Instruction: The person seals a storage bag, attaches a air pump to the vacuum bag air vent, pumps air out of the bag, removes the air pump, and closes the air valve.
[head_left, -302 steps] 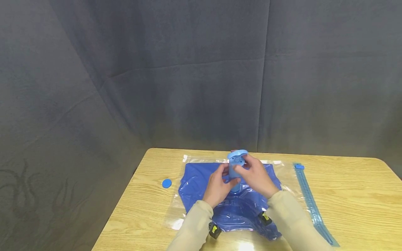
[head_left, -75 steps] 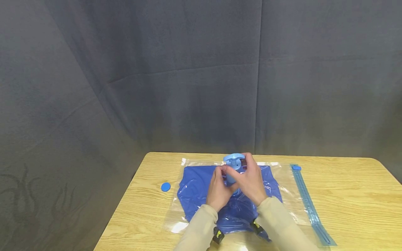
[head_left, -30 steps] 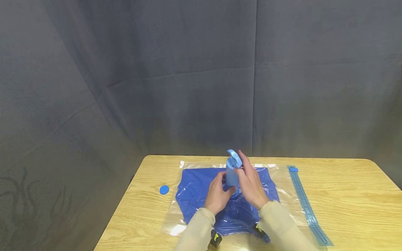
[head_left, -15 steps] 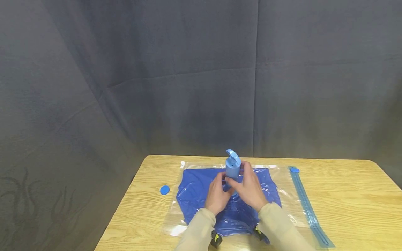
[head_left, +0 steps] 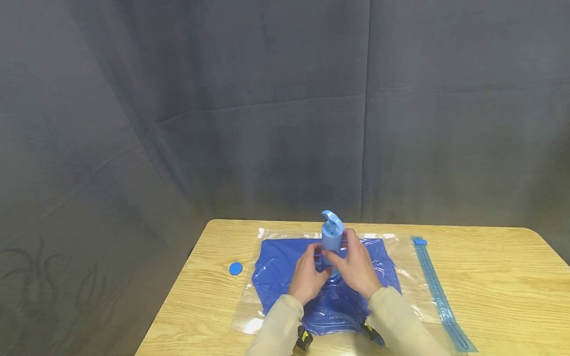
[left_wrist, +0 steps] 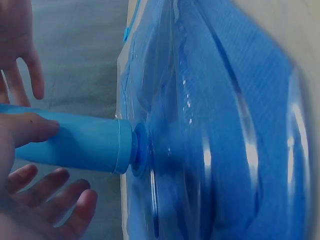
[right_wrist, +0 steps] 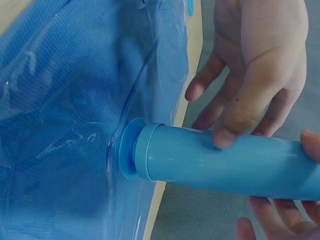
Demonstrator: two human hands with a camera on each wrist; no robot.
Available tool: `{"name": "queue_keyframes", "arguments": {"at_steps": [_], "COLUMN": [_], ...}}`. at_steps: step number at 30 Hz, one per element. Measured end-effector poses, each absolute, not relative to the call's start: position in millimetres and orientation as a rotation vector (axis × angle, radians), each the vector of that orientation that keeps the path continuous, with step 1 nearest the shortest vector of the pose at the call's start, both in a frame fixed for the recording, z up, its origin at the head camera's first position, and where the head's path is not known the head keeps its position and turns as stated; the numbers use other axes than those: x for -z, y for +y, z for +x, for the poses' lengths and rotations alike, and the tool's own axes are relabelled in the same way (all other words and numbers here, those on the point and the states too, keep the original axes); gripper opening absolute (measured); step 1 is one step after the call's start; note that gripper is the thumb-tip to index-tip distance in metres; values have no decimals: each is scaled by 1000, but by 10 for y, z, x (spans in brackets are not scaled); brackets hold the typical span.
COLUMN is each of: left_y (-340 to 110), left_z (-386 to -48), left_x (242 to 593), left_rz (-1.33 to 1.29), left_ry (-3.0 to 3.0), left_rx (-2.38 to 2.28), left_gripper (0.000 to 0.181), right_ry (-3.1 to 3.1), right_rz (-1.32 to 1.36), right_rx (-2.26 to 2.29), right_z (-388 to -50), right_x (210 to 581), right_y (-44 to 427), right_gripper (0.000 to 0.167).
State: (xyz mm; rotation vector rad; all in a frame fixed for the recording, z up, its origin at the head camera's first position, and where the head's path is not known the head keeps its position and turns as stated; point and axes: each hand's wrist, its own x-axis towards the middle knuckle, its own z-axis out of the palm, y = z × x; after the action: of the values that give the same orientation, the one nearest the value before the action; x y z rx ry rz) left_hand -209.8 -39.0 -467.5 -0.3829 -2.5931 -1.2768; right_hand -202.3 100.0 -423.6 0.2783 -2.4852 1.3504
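Note:
A light-blue cylindrical pump (head_left: pixel 331 241) with a curved handle (head_left: pixel 333 219) stands upright on a round valve (left_wrist: pixel 142 150) of a clear plastic bag (head_left: pixel 405 267) holding blue fabric (head_left: pixel 276 262). My left hand (head_left: pixel 307 278) curls round the pump's left side, its thumb (left_wrist: pixel 37 127) on the cylinder. From the right side my right hand (head_left: pixel 357 269) grips it, thumb across the near face, fingers behind. The right wrist view shows the pump's rim (right_wrist: pixel 145 152) close against the valve. The pump hides parts of the fingers.
A blue round cap (head_left: pixel 235 268) lies on the wooden table (head_left: pixel 196 296) left of the bag. A blue slider (head_left: pixel 420 241) sits at the far end of the bag's zip strip (head_left: pixel 438 294). Behind the table hangs a dark grey curtain (head_left: pixel 267 148).
My right hand has come down from near the handle to the pump's body, where it was half a second ago too. The handle faces another way than in the oldest view. My left hand has stayed low.

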Motion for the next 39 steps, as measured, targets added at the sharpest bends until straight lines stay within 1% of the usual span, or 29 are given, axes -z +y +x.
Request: {"name": "queue_keyframes", "arguments": {"at_steps": [5,9,17,20,28,39], "left_y": [-463,-513,-567,-578,-574,-561], "left_z": [-2105,-2092,-2021,-2002,-1997,-1978], "left_x": [4702,4721,4753,4772,4783,4768], "left_rz": [-332,-270,-197,-189,-169,-147], "left_ry": [-2654,-2740,-2969,-3061,-3160,-3177], "left_rx": [1223,1121,963,930,881,851], "left_gripper": [56,63,85,90,89,87], "right_ry": [-2485,-2494,-2483,-2456,-2434,-2461], "right_rz": [273,255,255,268,285,240], "right_rx": [-1336,-1344,-1330,-1331,-1349,-1358], "right_z": [-2023,-2021,-2019,-2024,-2018,-2008], "right_x": [4233,4233,4230,4192,4051,4122], "right_y": [992,990,1019,1031,1054,1118], "right_gripper": [48,48,47,48,52,57]}}
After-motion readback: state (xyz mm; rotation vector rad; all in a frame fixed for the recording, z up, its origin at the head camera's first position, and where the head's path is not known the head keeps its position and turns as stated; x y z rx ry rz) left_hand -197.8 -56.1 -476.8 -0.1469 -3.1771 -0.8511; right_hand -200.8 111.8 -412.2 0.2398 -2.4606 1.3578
